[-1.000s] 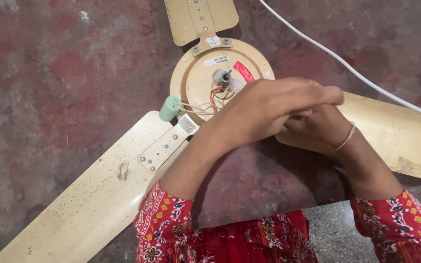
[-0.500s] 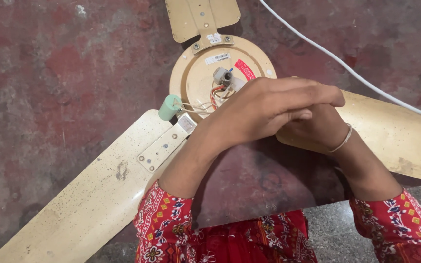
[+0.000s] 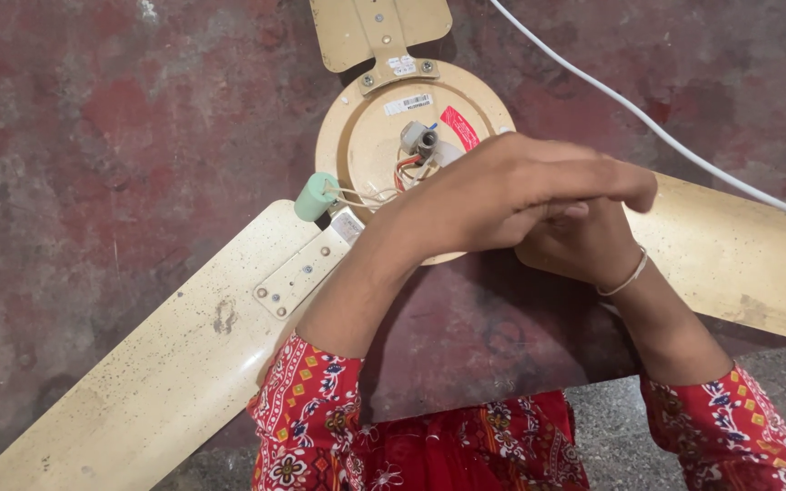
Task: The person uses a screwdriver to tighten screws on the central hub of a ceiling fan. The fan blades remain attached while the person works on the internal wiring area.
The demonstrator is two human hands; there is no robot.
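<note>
The left hand (image 3: pixel 511 195) lies palm down, fingers straight and pressed together, across the right hand (image 3: pixel 579 241), both at the lower right rim of the round cream metal fan motor housing (image 3: pixel 366 136) lying on the mottled red floor (image 3: pixel 93 118); whether either hand grips anything cannot be told

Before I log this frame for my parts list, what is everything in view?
Fan motor housing: one, cream, round, top centre on the floor.
Fan blades: three, cream, speckled, spreading up, lower left and right.
Capacitor: one, pale green, left of housing, on thin wires.
Wires: few, red and orange, at the hub.
Cable: one, white, upper right.
Floor: mottled red.
Bangle: one, pale, right wrist.
Sleeves: two, red patterned.
Left hand: over the right hand, at the housing's edge.
</note>
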